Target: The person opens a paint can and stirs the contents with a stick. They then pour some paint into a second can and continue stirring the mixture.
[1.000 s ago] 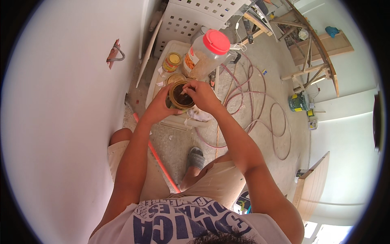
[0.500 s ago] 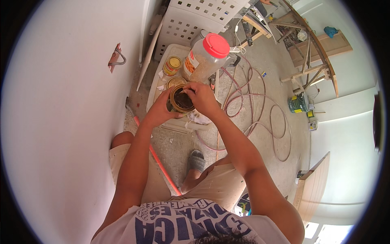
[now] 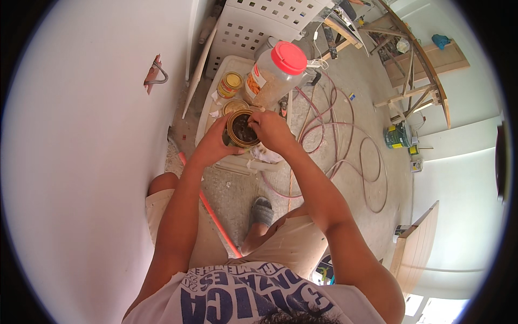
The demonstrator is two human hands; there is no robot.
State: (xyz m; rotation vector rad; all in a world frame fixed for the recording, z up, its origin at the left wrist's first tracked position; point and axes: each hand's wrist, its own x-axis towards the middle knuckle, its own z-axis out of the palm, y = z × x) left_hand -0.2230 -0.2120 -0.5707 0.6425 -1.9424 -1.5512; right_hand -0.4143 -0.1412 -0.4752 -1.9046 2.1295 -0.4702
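My left hand grips an open round can with dark brown contents from its left side, fingers wrapped round it. My right hand is at the can's right, pinched fingertips over the opening on what looks like a small stirring stick, mostly hidden by the fingers. Just behind are a tin lid or container, a smaller yellow tin and a large clear jar with a red lid, all on a white plastic stand. A crumpled white rag lies under my right wrist.
White wall with a cut opening on the left; perforated white panel behind. Coiled hose on the floor, wooden frame and bucket at right, orange pipe by my legs, leaning board at lower right.
My right fingertips have shifted slightly to the right inside the can's rim, still pinched. My left hand and the can have stayed nearly in place.
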